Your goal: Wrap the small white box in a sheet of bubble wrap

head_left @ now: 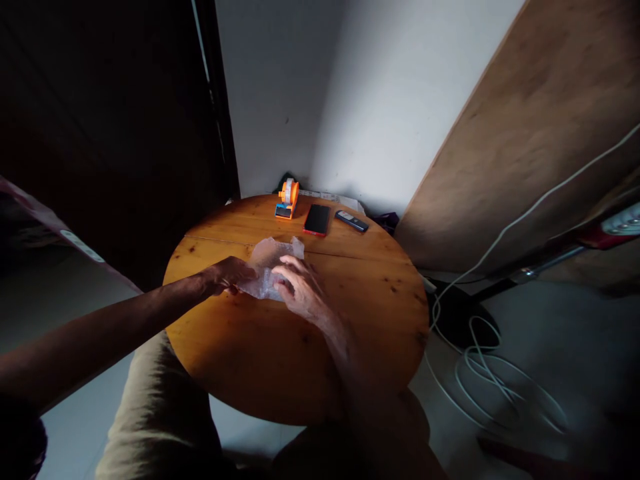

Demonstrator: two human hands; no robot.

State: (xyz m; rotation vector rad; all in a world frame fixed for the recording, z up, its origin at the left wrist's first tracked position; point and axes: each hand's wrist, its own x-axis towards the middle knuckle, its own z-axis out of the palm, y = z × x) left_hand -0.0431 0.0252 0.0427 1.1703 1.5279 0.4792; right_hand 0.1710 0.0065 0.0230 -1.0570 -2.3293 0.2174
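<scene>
A sheet of clear bubble wrap (267,252) lies on the round wooden table, crumpled along its near edge. At its left edge, my left hand (230,273) is closed, with the plastic pinched between thumb and fingers. My right hand (301,288) rests over the right side of the wrap, fingers apart and curved, the tips touching or just above the plastic. Whatever lies under the wrap, if anything, cannot be made out.
Along the table's (360,320) back stand an orange and blue tape dispenser (287,199), a phone with a red edge (317,220) and a dark handheld device with buttons (351,221). A white wall (320,93) rises behind. Coiled white cable (480,367) lies on the floor at right.
</scene>
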